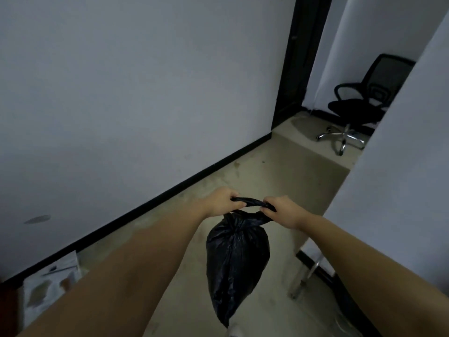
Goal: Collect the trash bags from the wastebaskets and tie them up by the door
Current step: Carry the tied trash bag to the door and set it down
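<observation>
A black trash bag (237, 261) hangs at about 6 o'clock in the view, clear of the floor (279, 181), with its neck gathered into a twisted band stretched between both hands. The left hand (222, 201) has its fingers curled tight around the band's left end; the right hand (283, 211) is closed just as firmly on the right end, where the plastic bunches toward the neck. This looks like the tying step in progress: the bag is out of its wastebasket and cinched, but no finished knot can be made out. A dark door frame (291, 69) stands at 1 o'clock, an office chair (364, 103) beyond it at 2 o'clock. No other bags or wastebaskets show, so what remains cannot be judged.
</observation>
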